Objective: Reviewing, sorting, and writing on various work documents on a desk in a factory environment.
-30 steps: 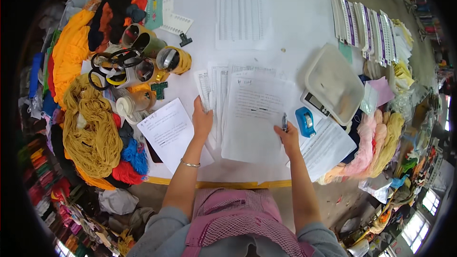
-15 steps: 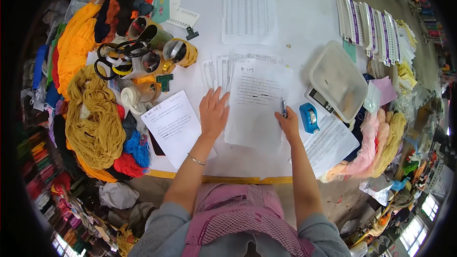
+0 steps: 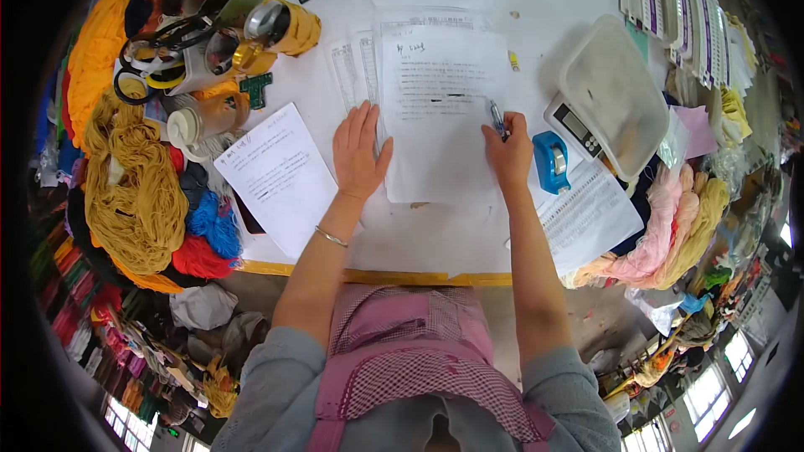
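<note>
A white sheet with handwritten lines (image 3: 444, 146) lies on top of other papers before me. My left hand (image 3: 360, 151) rests flat beside its left edge, fingers stretched out and thumb toward the sheet; it holds nothing. At the sheet's right edge my right hand (image 3: 508, 152) grips a pen (image 3: 497, 120), its tip pointing away over the paper. Narrow printed slips (image 3: 345, 71) show beyond my left fingertips. Another handwritten sheet (image 3: 272, 180) lies slanted to the left of my left wrist.
On the right are a blue tape dispenser (image 3: 551, 163), a scale (image 3: 574, 124) under a clear plastic tub (image 3: 615, 92), and pink yarn (image 3: 653, 222). Scissors (image 3: 138, 75), jars (image 3: 285, 27), a lidded cup (image 3: 197, 127) and tan yarn (image 3: 134, 192) crowd the left. Striped cards (image 3: 674, 12) stand far right.
The whole view has shifted, so the table sits higher in the picture. A small yellow scrap now shows by the sheet's right edge. Both hands keep nearly the same pose.
</note>
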### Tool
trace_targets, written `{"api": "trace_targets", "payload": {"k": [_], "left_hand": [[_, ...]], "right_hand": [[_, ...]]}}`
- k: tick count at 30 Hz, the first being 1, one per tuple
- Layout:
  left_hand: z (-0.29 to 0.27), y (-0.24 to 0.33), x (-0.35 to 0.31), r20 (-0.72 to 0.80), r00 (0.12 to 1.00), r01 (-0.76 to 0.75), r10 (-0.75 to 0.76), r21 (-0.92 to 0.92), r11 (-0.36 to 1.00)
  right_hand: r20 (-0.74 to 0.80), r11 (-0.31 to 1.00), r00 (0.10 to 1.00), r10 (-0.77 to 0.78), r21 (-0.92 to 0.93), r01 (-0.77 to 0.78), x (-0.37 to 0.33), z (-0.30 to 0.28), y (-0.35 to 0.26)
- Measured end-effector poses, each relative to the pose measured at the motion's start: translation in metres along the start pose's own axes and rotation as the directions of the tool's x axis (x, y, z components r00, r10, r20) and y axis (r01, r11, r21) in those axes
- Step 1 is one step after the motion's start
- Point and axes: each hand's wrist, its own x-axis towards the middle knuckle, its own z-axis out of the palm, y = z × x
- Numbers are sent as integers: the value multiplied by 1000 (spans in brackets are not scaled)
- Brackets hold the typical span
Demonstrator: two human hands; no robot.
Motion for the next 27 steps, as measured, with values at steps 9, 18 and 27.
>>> {"api": "trace_targets", "payload": {"k": [9, 18, 27], "left_hand": [[3, -8, 24, 33, 997, -78, 72, 211, 974], [7, -10, 24, 42, 998, -61, 53, 245, 968], [7, -8, 24, 58, 997, -59, 45, 264, 963]], "right_hand": [[-102, 990, 984, -143, -2, 143, -10, 6, 10], [-164, 900, 906, -391, -275, 339, -16, 9, 19], [-157, 893, 899, -409, -271, 359, -18, 7, 20]]}}
